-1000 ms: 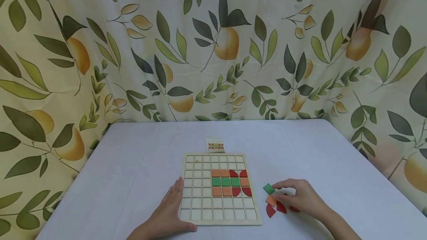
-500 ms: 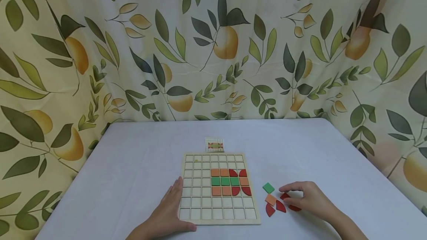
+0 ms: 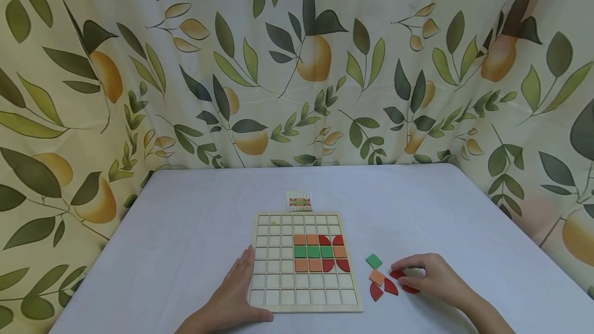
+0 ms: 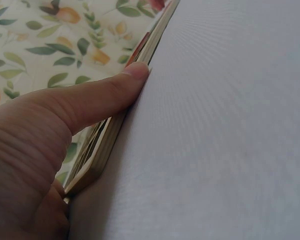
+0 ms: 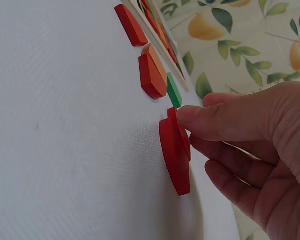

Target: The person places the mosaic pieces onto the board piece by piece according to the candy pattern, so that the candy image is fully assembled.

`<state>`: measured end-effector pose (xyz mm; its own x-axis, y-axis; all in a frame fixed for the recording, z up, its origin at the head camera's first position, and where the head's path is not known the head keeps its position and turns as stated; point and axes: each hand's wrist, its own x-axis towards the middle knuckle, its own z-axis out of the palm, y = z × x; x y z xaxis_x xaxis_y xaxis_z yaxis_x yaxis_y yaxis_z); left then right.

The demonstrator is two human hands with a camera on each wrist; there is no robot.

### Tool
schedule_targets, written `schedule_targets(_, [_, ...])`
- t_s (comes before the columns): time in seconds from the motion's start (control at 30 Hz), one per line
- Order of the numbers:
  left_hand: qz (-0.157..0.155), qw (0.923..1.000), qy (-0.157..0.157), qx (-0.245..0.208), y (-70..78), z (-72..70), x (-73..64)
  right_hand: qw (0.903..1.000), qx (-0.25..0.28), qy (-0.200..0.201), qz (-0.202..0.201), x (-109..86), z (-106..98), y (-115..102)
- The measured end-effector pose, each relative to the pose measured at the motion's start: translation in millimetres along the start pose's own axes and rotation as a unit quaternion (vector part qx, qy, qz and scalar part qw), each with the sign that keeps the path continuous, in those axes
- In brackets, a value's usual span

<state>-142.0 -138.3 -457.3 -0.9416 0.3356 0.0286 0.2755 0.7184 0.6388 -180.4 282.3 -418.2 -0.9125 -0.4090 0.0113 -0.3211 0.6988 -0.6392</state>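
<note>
A wooden grid board (image 3: pixel 303 298) lies on the table, with orange and green square tiles and red quarter-circle tiles filling part of its right half. My left hand (image 3: pixel 232 293) rests at its near left corner, fingers straight along the left side and thumb (image 4: pixel 107 97) against the front edge. To the board's right, my right hand (image 3: pixel 436 278) pinches a red quarter-circle tile (image 5: pixel 184 140) between thumb and index finger. Another red tile (image 5: pixel 174 162) lies right beside it, partly under the hand in the head view.
Loose by the board's right side are a green square tile (image 3: pixel 373 261), an orange square tile (image 3: pixel 377 277) and two red tiles, one nearer the hand (image 3: pixel 391 287). A small pattern card (image 3: pixel 299 202) lies behind the board. A leaf-and-fruit curtain (image 3: pixel 287 66) hangs beyond the white table.
My right hand has drawn back to the right from the green and orange tiles and now has its fingertips on a red tile. My left hand stays at the board.
</note>
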Motion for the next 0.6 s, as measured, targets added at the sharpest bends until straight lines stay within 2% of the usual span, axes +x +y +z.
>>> schedule_targets(0.17, [-0.004,1.0000,-0.002,0.001,1.0,-0.2,0.4,1.0000,-0.007,0.004,0.005,-0.1,1.4,1.0])
schedule_targets(0.4, [-0.009,1.0000,-0.003,0.000,0.2,0.1,0.6,0.9978,-0.018,0.038,0.051,-0.5,2.3,-1.3])
schedule_targets(0.6, [-0.008,1.0000,-0.002,0.000,-0.9,0.6,0.5,0.9994,-0.002,0.012,0.032,-0.6,-1.3,-0.6])
